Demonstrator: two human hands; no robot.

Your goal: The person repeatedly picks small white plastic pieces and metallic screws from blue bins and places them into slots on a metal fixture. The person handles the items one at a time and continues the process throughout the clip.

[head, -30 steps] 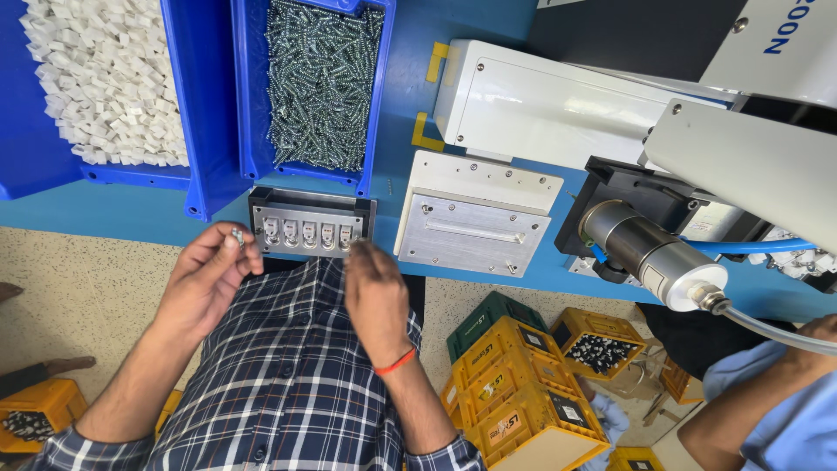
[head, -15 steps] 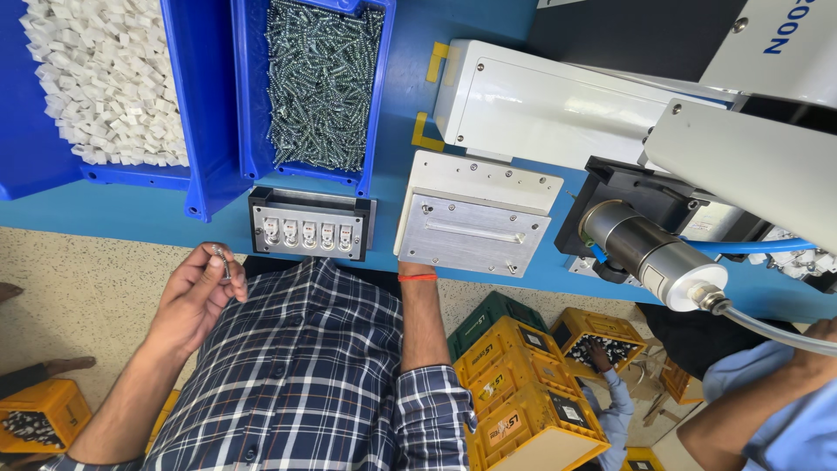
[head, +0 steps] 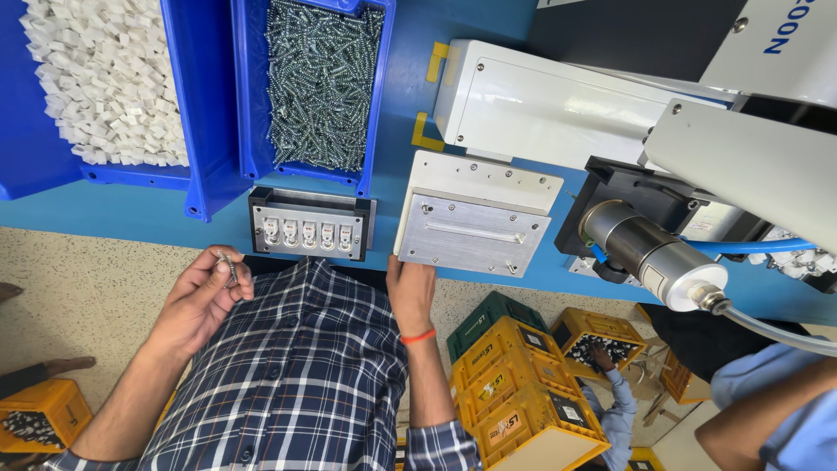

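Observation:
My left hand is held just below the blue table's edge, with its fingers closed on a few small metal screws. Above it on the table sits a black fixture holding a row of several white and metal parts. My right hand is up against the lower edge of a grey aluminium plate. Its fingertips are hidden under the plate and the table edge, so its grip is unclear. A red band circles that wrist.
A blue bin of screws and a blue bin of small white pieces stand at the back. A white machine with a steel cylinder is at the right. Yellow crates and another person's sleeve are below.
My right hand left the black fixture and moved right to the aluminium plate's lower edge. My left hand drew back a little down and left with the screws.

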